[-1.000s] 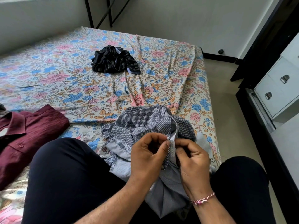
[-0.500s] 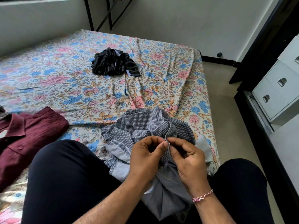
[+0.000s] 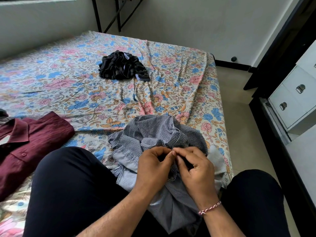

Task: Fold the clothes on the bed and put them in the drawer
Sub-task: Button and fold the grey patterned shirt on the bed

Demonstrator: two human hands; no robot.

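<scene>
Maroon shirt [image 3: 30,146] cut off left

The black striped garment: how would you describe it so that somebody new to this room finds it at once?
Start from the floral bed. Far from the person, near its middle, lies the black striped garment, alone in a crumpled heap. The maroon shirt is folded; the checked shirt is in both hands.

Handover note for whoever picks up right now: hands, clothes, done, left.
Left hand and right hand: both pinch the front edge of the blue checked shirt, which lies bunched on the lap and bed edge.
Maroon shirt: lies folded flat on the bed, left of the knee.
Dark striped garment: crumpled mid-bed, untouched.
White drawers: to the right, closed.
Done: maroon shirt folded.
Left: fold the checked shirt and the striped garment, then put all three away.
</scene>
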